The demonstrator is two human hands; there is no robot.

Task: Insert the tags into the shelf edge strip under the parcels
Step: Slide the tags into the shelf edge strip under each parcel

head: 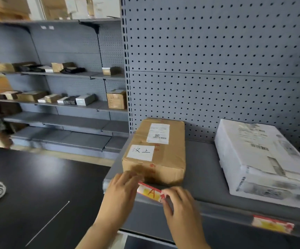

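Both hands pinch one small red-bordered yellow paper tag marked "A" (150,192): the left hand (122,193) nips its left end, the right hand (178,200) its right end, holding it against the grey metal shelf edge strip (217,209) just below the brown cardboard parcel (156,151). It looks thin, light and floppy, so it is best held by both ends and kept flat to slide in without creasing. A second red-and-yellow tag (272,224) already sits in the strip under the white plastic-wrapped parcel (260,159). Behind the parcels stands a grey pegboard panel (217,51); to the left lie a black tabletop (37,186) and further grey shelving holding boxes.
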